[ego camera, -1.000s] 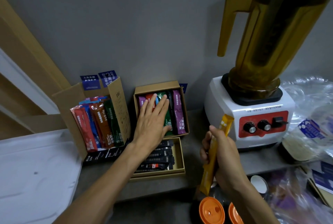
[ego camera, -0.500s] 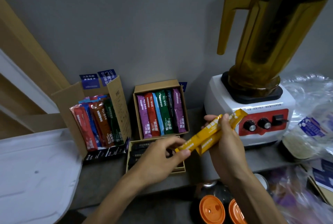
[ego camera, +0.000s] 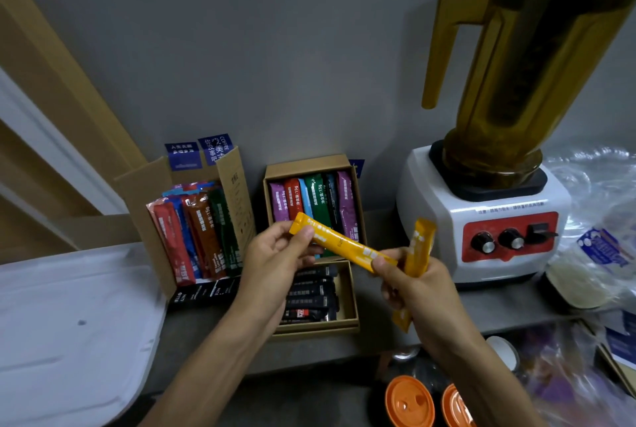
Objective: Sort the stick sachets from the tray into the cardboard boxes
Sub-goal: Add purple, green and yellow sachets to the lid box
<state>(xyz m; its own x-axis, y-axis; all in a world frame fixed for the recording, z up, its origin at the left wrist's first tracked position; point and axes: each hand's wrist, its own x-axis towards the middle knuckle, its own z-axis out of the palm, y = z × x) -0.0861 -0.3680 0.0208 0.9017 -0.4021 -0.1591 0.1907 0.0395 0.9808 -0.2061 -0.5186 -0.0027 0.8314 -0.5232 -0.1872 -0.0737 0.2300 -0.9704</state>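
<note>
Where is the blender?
Head view, right side: the blender stands against the wall, just right of the small box of coloured sachets.

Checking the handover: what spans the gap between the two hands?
Head view: one orange stick sachet bridges it, left hand pinching one end, right hand the other plus a second sachet.
</note>
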